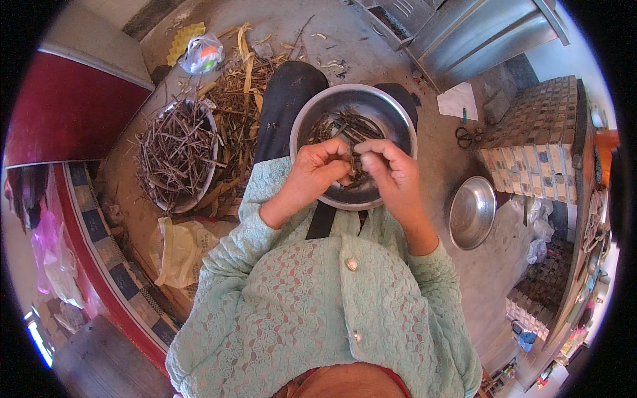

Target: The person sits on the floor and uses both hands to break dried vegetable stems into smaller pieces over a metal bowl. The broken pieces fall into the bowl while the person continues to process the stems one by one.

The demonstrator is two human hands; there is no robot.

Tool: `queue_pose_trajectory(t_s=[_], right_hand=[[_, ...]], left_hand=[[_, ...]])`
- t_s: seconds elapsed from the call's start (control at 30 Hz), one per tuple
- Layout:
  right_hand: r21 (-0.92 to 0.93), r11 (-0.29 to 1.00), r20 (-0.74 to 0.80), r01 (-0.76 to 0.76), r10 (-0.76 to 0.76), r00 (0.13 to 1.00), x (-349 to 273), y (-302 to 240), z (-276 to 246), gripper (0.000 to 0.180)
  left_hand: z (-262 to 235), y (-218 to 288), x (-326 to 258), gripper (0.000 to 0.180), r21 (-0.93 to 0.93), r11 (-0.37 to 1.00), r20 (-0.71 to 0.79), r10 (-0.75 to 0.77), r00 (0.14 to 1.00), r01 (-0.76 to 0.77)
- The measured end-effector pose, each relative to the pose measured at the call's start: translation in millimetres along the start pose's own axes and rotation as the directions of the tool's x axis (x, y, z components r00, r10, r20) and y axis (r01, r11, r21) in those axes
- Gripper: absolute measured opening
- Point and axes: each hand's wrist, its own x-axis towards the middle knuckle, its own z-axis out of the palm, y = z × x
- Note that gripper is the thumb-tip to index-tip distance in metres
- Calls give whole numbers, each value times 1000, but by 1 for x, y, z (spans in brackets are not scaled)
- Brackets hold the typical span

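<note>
A wide metal bowl [386, 111] rests on my lap, with several thin, dark brown dried pods or stems [353, 124] inside. Over its near half, my left hand [314, 174] pinches a slim brownish dried piece [352, 159] between thumb and fingers. My right hand [395, 178] is closed at the same piece, fingertips curled in and close to the left ones. Whether it is a pod or a stem cannot be made out. Part of the bowl's near side is hidden behind my hands.
Left of my leg stands a basin [213, 140] heaped with thin brown twigs [176, 149], beside a loose pile of dried stalks [242, 113]. A pale plastic sack [182, 252] lies nearer. On the right are an empty metal bowl [472, 212], scissors [466, 137] and a brick structure [531, 142].
</note>
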Motion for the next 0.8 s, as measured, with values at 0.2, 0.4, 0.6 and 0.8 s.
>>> queue_pose_trajectory(t_s=[0.2, 0.4, 0.6, 0.8], right_hand=[[-51, 991, 49, -124, 126, 991, -5, 5, 4, 14], [80, 953, 115, -293, 284, 952, -4, 4, 0, 10], [258, 904, 166, -341, 306, 937, -6, 11, -1, 14], [237, 912, 162, -336, 303, 939, -5, 10, -2, 15]], left_hand=[[2, -5, -4, 5, 243, 969, -24, 48, 999, -41], [4, -5, -6, 6, 324, 942, -58, 112, 992, -88], [6, -3, -5, 4, 90, 994, -59, 63, 996, -58], [10, 0, -4, 10, -179, 982, -100, 39, 994, -56]])
